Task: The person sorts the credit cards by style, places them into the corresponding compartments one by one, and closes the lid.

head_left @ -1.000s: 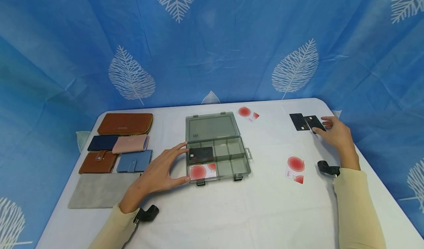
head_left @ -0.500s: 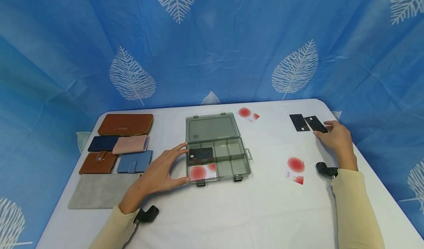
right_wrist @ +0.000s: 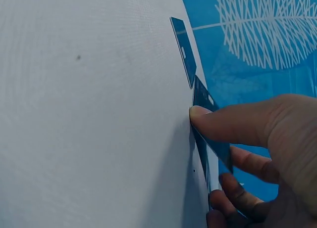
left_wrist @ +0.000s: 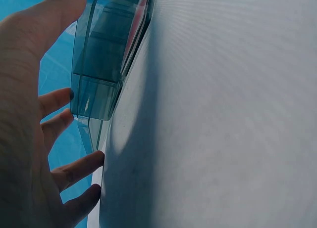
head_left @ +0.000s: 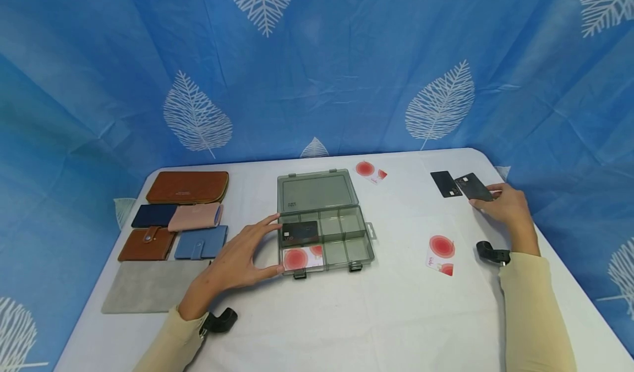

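Observation:
My right hand [head_left: 506,206] pinches a black bank card [head_left: 474,187] by its edges, thumb on the near side. In the right wrist view this card [right_wrist: 212,124] is tilted, one edge raised off the white cloth. Just left of it a second black card [head_left: 446,184] lies flat. My left hand [head_left: 236,255] rests against the left side of a translucent grey-green compartment box [head_left: 346,255], thumb and fingers spread. The box's lid [head_left: 318,191] is folded back. Inside its left compartments sit a black VIP card [head_left: 300,233] and a red-and-white card [head_left: 303,257].
Two more red-and-white cards lie on the white table, one by the lid [head_left: 371,171] and one nearer me [head_left: 441,255]. Wallets are grouped at the left, including a brown zip wallet [head_left: 188,187], a pink wallet [head_left: 195,217] and a grey pouch [head_left: 153,286]. A blue curtain [head_left: 317,64] hangs behind.
My right hand has shifted slightly towards me and lifted an edge of the right-hand black card, tilting it. My left hand and the box have stayed in place.

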`<state>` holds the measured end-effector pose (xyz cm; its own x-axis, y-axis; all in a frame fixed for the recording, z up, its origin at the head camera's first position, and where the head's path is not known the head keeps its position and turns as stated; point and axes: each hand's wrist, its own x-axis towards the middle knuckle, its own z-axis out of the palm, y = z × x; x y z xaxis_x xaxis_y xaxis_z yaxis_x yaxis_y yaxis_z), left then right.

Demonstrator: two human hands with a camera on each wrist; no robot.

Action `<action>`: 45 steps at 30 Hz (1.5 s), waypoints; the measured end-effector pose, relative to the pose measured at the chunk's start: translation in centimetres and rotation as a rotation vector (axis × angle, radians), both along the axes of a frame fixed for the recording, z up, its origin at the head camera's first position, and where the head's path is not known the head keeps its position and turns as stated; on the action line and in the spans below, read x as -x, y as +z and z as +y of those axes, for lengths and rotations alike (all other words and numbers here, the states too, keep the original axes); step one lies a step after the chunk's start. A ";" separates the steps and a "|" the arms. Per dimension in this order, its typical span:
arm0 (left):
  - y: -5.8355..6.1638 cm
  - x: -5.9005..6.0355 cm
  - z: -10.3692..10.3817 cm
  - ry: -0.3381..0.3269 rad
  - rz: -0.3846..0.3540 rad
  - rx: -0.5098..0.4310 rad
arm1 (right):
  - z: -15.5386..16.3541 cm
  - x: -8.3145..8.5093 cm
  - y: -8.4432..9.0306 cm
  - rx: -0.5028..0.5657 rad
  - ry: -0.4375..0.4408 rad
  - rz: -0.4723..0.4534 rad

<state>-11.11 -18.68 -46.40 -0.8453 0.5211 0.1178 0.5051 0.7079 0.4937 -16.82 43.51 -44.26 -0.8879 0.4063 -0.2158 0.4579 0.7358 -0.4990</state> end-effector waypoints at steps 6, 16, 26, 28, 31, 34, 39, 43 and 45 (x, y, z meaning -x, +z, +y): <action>-0.3 -0.3 -0.1 -0.009 0.002 -0.012 | -0.6 -0.1 0.0 -0.022 -0.024 0.125; -0.5 -0.4 0.0 0.004 -0.008 -0.007 | -4.5 0.1 2.0 -0.089 0.032 0.330; -0.6 -0.4 -0.1 0.006 -0.009 -0.004 | -11.3 0.0 3.3 -0.072 0.281 0.457; -0.6 -0.4 -0.1 0.008 -0.014 -0.001 | -12.7 -0.1 3.5 -0.049 0.333 0.475; -0.7 -0.4 -0.2 0.007 -0.014 -0.002 | -14.8 -0.3 3.6 -0.015 0.396 0.490; -0.6 -0.4 -0.2 0.004 -0.009 -0.002 | -16.8 -0.5 3.6 0.007 0.449 0.501; -0.4 -0.3 -0.3 0.001 0.011 -0.001 | -19.7 -1.1 3.4 0.025 0.545 0.517; -0.2 0.0 -0.2 -0.004 0.022 -0.004 | -22.0 -1.6 3.6 0.050 0.609 0.488; -0.1 0.1 -0.1 -0.005 0.019 -0.003 | -23.1 -1.7 3.7 0.066 0.635 0.472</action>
